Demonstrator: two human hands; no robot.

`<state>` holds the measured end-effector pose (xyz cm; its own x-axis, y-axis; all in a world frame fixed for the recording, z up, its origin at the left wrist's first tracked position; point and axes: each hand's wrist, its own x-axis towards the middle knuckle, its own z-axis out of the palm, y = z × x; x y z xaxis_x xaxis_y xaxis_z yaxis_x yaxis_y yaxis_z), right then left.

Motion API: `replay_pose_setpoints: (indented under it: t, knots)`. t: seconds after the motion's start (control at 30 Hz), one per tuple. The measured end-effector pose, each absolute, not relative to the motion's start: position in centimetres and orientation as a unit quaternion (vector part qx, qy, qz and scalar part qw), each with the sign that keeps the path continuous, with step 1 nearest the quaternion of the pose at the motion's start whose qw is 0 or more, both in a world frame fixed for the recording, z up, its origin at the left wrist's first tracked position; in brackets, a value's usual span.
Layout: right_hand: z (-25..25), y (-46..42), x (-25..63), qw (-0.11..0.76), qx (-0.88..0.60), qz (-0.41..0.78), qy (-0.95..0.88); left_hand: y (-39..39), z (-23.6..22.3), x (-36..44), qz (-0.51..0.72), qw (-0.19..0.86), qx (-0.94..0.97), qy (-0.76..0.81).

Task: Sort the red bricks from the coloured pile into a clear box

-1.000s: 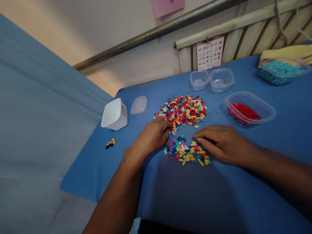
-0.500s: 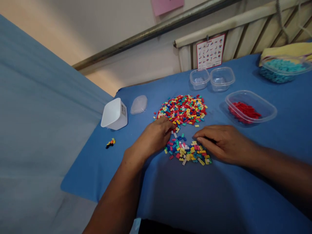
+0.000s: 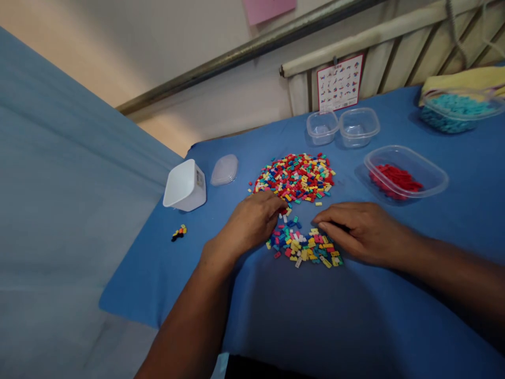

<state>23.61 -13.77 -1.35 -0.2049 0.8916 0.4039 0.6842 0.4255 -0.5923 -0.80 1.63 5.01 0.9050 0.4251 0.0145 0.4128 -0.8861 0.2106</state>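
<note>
- Head view: my left hand point(image 3: 252, 221) lies palm down at the middle of the frame, fingers loosely curled, their tips at the near edge of the large pile of small multicoloured plastic bricks point(image 3: 295, 178); whether they pinch a brick I cannot tell.
- My right hand point(image 3: 361, 231) rests flat just right of centre, fingertips touching the smaller scatter of mixed bricks point(image 3: 305, 247) that lies between both hands; it grasps nothing I can see.
- Two brick piles, the large one above the small one.
- Two small empty clear plastic tubs point(image 3: 342, 127) side by side in the upper middle.
- One clear oval tray of red bricks point(image 3: 404, 173) at right, one tub of teal bricks point(image 3: 460, 109) in the upper right.
- One white square box point(image 3: 185, 185) and one clear lid point(image 3: 224, 169) at left, on the blue cloth point(image 3: 355, 316).
- Both forearms reach in from the bottom edge.
</note>
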Motion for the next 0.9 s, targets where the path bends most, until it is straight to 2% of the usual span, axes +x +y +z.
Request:
replay_pose_setpoints:
  t: [0.3, 0.9]
  knots:
    - [-1.33, -13.74, 23.62, 0.361, -0.517, 0.146, -0.762, 2.16, 4.71, -0.91, 0.045, 0.111, 0.983, 0.141]
    - [-1.4, -13.77, 23.7, 0.356, -0.52, 0.14, -0.764, 1.83, 5.43, -1.16, 0.016, 0.182, 0.977, 0.106]
